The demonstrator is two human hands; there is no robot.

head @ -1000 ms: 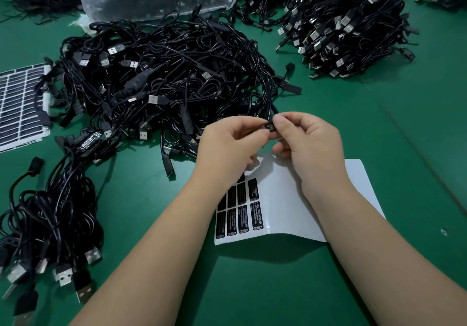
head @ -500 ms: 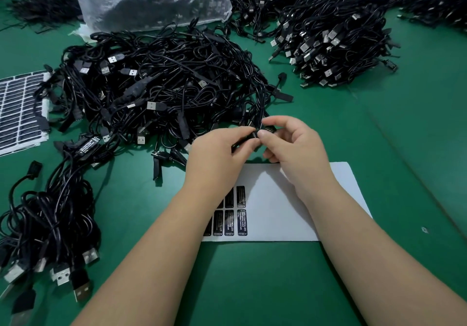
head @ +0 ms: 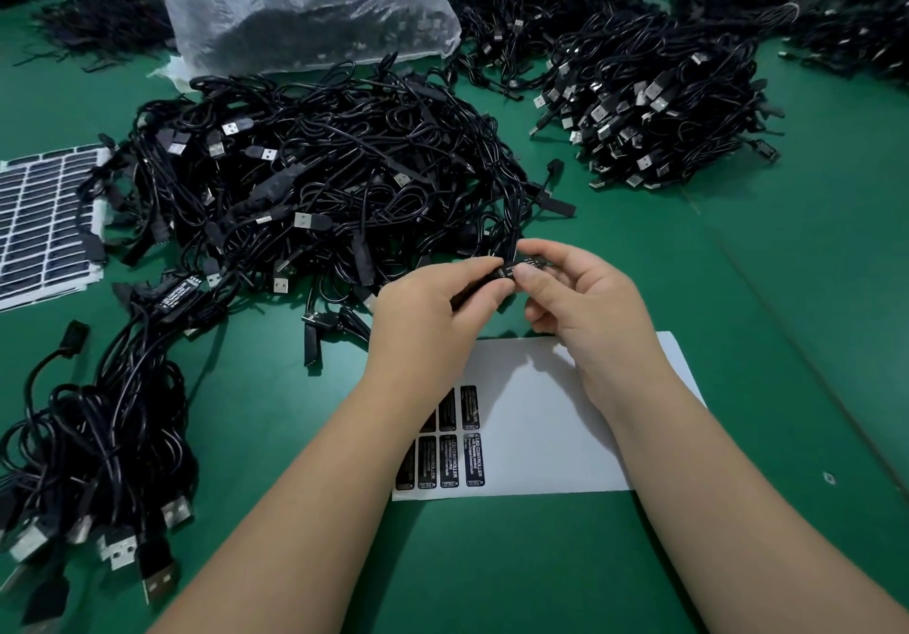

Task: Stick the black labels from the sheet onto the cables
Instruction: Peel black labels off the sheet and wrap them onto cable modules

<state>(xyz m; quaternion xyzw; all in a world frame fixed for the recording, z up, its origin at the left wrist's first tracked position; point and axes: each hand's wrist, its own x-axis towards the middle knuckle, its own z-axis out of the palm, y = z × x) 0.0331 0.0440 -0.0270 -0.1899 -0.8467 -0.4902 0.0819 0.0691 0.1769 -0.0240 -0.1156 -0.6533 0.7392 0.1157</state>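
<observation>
Head view, inventory of my work as it stands.

Item in hand: one cable controller [head: 524,264], a small black block on its cord, held above the counter [head: 787,338] just in front of the big tangle. My left hand [head: 433,318] pinches it from the left, fingers curled round the block. My right hand [head: 590,308] pinches its right part, thumb pressed flat on the top face, where white lettering shows. I judge a label is being pressed on there; I cannot tell how fully it is seated.

Label sheet [head: 565,412]: white backing lying flat on the counter under my wrists. Most of it is bare. Remaining black labels [head: 460,456] sit in its lower left corner, about seven visible, some hidden by my left forearm. So this sheet looks nearly used up.

Full label sheets [head: 44,220]: a stack at the left edge, densely covered, apparently untouched.

Unsorted cable tangle [head: 334,190]: large, centre, probably still to do.

Near-left bundle [head: 98,436]: one controller at its top carries a label, so I take this as finished stock.

Further heaps [head: 654,107] and a plastic bag [head: 305,3] of cables at the back: status unknown.

Judgement: a lot of work remains.
</observation>
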